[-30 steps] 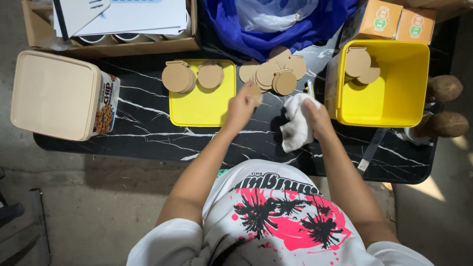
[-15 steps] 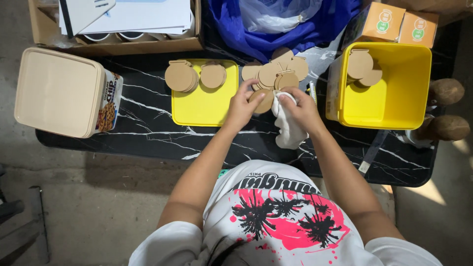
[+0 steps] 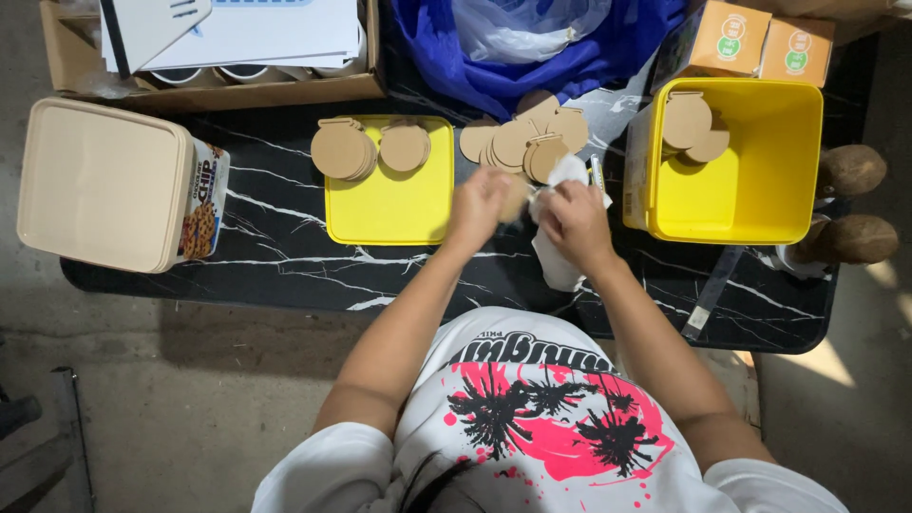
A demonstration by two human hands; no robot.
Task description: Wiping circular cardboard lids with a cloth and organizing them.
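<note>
My left hand (image 3: 478,203) holds a round tan wooden disc (image 3: 514,199) above the black marble tabletop (image 3: 285,275). My right hand (image 3: 573,221) grips a white cloth (image 3: 554,256) and presses it against that disc. Just beyond my hands lies a loose pile of similar discs (image 3: 525,139). To the left, a yellow lid (image 3: 391,204) carries two stacks of discs (image 3: 343,149) along its far edge.
A yellow tub (image 3: 760,204) at right holds a few discs. A beige lidded tub (image 3: 104,185) stands at left. A cardboard box with papers (image 3: 218,57), a blue bag (image 3: 551,57) and two orange cartons (image 3: 760,43) line the back. Two brown round objects (image 3: 850,171) sit far right.
My hands have drawn back from the disc pile toward me, the left one now carrying a disc, the right pressing the cloth onto it.
</note>
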